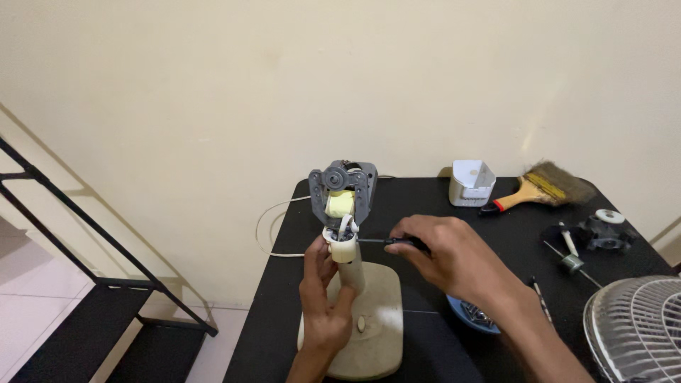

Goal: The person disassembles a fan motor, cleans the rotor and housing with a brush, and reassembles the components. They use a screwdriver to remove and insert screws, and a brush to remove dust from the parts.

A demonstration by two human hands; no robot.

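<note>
Gripping the cream neck of a fan stand [352, 284] on the black table [418, 206], the person's left hand [323, 298] wraps its fingers closed around the column just below the exposed grey motor [342, 193]. The right hand [447, 259] is curled shut on a black-handled screwdriver [386, 242], whose tip points sideways into the collar under the motor. A white cord [273, 227] loops off the table's left edge. Behind the hands sit a white box [472, 182] and a paintbrush [543, 186]; a wire fan grille [635, 326] lies at the right, near small black parts [599, 232].
</note>
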